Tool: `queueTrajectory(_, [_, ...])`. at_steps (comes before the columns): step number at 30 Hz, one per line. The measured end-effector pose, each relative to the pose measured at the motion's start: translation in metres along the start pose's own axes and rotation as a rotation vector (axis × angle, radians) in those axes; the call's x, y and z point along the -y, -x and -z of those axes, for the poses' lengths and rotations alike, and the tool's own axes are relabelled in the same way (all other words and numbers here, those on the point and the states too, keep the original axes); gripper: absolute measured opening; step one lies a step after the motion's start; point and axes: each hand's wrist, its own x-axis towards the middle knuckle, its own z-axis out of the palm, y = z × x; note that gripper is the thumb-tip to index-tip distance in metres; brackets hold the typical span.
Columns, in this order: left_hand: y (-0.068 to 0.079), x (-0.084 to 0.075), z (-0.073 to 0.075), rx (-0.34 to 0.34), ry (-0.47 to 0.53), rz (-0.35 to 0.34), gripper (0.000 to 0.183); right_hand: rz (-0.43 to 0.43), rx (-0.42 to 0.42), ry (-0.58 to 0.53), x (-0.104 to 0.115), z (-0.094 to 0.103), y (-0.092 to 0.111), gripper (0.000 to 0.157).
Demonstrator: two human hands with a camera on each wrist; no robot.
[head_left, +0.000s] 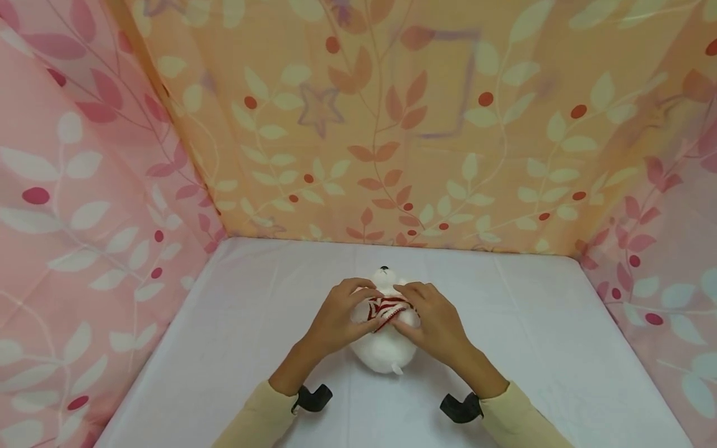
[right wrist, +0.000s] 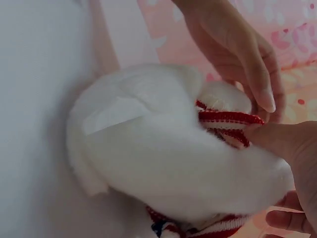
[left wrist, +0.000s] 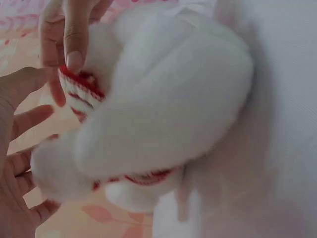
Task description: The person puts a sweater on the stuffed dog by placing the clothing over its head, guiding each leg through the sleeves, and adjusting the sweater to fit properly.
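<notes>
A white plush bear [head_left: 386, 351] with a dark nose lies or sits with its back and small tail toward me. Around its neck is a red-and-white striped knitted scarf [head_left: 386, 306]. My right hand [head_left: 434, 320] is at the bear's right side as I see it. In the left wrist view its thumb presses the scarf's red edge [left wrist: 79, 82], fingers behind. On the other side, my left hand [head_left: 336, 314] reaches round beside a plush limb [left wrist: 57, 171]; its fingers are spread and its thumb is close to the scarf end. Some fingertips are hidden behind the plush.
The bear rests on a table with a white cloth [head_left: 246, 323]. Patterned fabric walls, pink [head_left: 73, 249] at the left, orange [head_left: 347, 162] behind and pink at the right, enclose it. Black wrist mounts [head_left: 313, 398] sit under both forearms.
</notes>
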Motion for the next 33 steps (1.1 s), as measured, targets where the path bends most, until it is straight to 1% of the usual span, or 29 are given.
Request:
queueTrajectory(2, [-0.005, -0.005, -0.001, 0.026, -0.035, -0.045, 0.04, -0.02, -0.035, -0.013, -0.001, 0.0, 0.005, 0.066])
queueTrajectory(4, [-0.009, -0.009, -0.003, 0.042, -0.062, -0.078, 0.037, -0.049, -0.08, -0.035, -0.003, -0.002, 0.011, 0.065])
queueTrajectory(8, [-0.018, -0.013, -0.008, 0.052, -0.092, -0.137, 0.03, -0.097, -0.179, -0.09, -0.004, -0.007, 0.02, 0.052])
queueTrajectory(11, [-0.023, -0.015, -0.011, 0.088, -0.149, -0.155, 0.033, -0.096, -0.209, -0.143, -0.003, -0.008, 0.025, 0.044])
queueTrajectory(13, [-0.027, -0.016, -0.011, 0.118, -0.208, -0.151, 0.033, -0.083, -0.2, -0.196, -0.003, -0.007, 0.026, 0.039])
queueTrajectory(15, [-0.03, -0.017, -0.012, 0.136, -0.261, -0.137, 0.027, -0.066, -0.18, -0.25, -0.003, -0.006, 0.026, 0.035])
queueTrajectory(17, [-0.033, -0.017, -0.013, 0.148, -0.293, -0.097, 0.019, -0.051, -0.16, -0.275, -0.003, -0.004, 0.026, 0.033])
queueTrajectory(19, [-0.036, -0.016, -0.014, 0.146, -0.305, -0.042, 0.011, -0.036, -0.147, -0.265, -0.002, -0.004, 0.026, 0.033])
queueTrajectory(21, [-0.037, -0.016, -0.014, 0.133, -0.292, 0.014, 0.007, -0.019, -0.137, -0.235, 0.0, -0.004, 0.025, 0.034])
queueTrajectory(22, [-0.038, -0.016, -0.015, 0.122, -0.284, 0.033, 0.009, -0.011, -0.134, -0.215, 0.0, -0.005, 0.025, 0.035])
queueTrajectory(25, [-0.038, -0.017, -0.016, 0.079, -0.248, 0.051, 0.014, 0.003, -0.124, -0.151, 0.003, -0.007, 0.024, 0.037])
queueTrajectory(29, [-0.037, -0.019, -0.016, 0.016, -0.173, 0.022, 0.017, -0.029, -0.11, -0.084, 0.007, -0.009, 0.023, 0.033])
queueTrajectory(31, [-0.037, -0.02, -0.016, 0.003, -0.087, -0.005, 0.019, -0.063, -0.108, -0.058, 0.008, -0.01, 0.021, 0.032])
queueTrajectory(33, [-0.037, -0.022, -0.016, 0.004, -0.013, -0.045, 0.016, -0.095, -0.107, -0.032, 0.008, -0.011, 0.02, 0.03])
